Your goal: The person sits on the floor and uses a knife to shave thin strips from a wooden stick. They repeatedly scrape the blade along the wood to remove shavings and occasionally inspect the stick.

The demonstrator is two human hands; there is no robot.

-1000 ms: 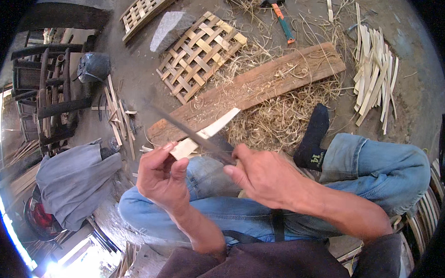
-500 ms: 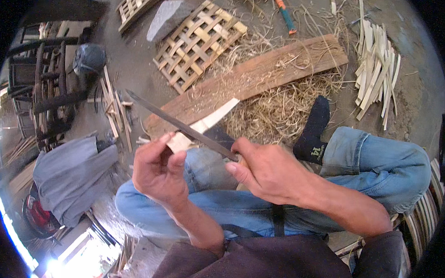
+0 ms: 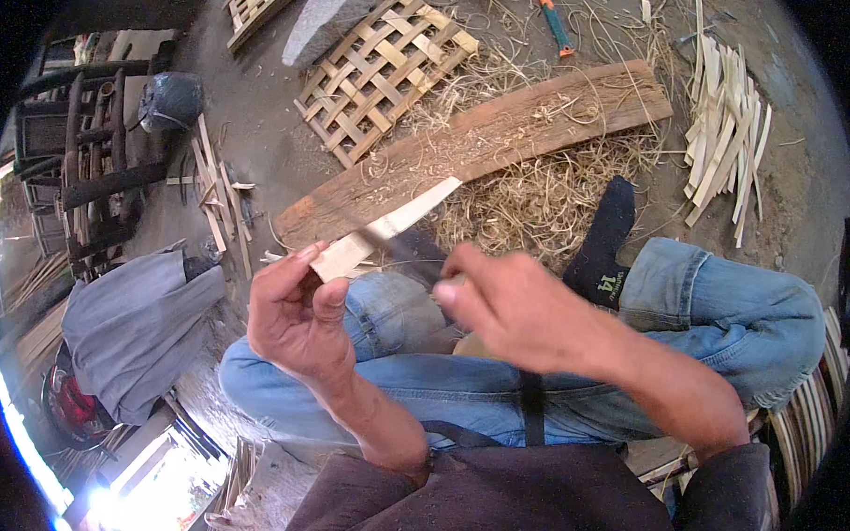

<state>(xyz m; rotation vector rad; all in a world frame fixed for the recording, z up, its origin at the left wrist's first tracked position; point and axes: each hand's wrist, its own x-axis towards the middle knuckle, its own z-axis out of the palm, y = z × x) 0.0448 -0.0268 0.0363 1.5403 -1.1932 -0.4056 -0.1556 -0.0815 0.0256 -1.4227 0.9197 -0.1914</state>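
Between thumb and fingers my left hand (image 3: 301, 322) pinches the broad near end of a pale bamboo strip (image 3: 347, 255). The strip slants away to the upper right, its narrow end over the wooden plank (image 3: 542, 120). My right hand (image 3: 517, 306) is closed around the handle of a knife, just right of the strip. The dark knife blade (image 3: 389, 233) is smeared by motion and crosses the strip near its middle; whether it touches cannot be seen. Most of the handle is hidden in my fist.
Fibrous shavings (image 3: 530, 208) lie along the plank. Beyond it are a woven bamboo panel (image 3: 380, 72), a grey stone (image 3: 323, 26) and an orange-and-green handled tool (image 3: 551, 25). Split strips (image 3: 725, 126) are piled at far right. My bent legs (image 3: 477, 394) lie below my hands.
The knife blade, sharp before, has become a blur over the strip. My right hand has risen slightly; my left still grips the strip in nearly the same place.
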